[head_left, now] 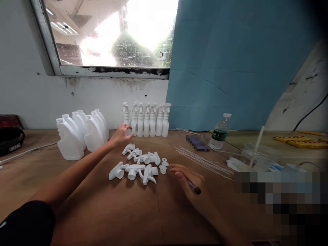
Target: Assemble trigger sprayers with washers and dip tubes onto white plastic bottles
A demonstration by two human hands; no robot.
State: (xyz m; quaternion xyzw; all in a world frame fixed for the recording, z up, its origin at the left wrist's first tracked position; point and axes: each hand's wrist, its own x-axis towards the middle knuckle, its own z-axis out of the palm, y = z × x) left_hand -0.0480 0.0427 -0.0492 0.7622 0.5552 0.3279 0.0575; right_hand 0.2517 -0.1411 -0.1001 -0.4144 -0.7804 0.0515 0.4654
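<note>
My left hand [120, 135] reaches forward over the brown table [107, 212], fingers apart, holding nothing, close to the leftmost of a row of assembled white spray bottles [146, 119] at the wall. My right hand [191, 186] rests on the table with a thin dark pen [193, 187] tucked between its fingers, its fingertips near small white ring washers [163, 166]. Between the hands lies a heap of loose white trigger sprayer heads [138, 165].
Several capless white bottles [79, 135] stand at the left. Thin white dip tubes [202, 160] lie to the right, near a clear water bottle [220, 132]. Clear plastic bags [256, 159] and yellow parts [299, 140] sit at the far right; a dark device [10, 136] at the far left.
</note>
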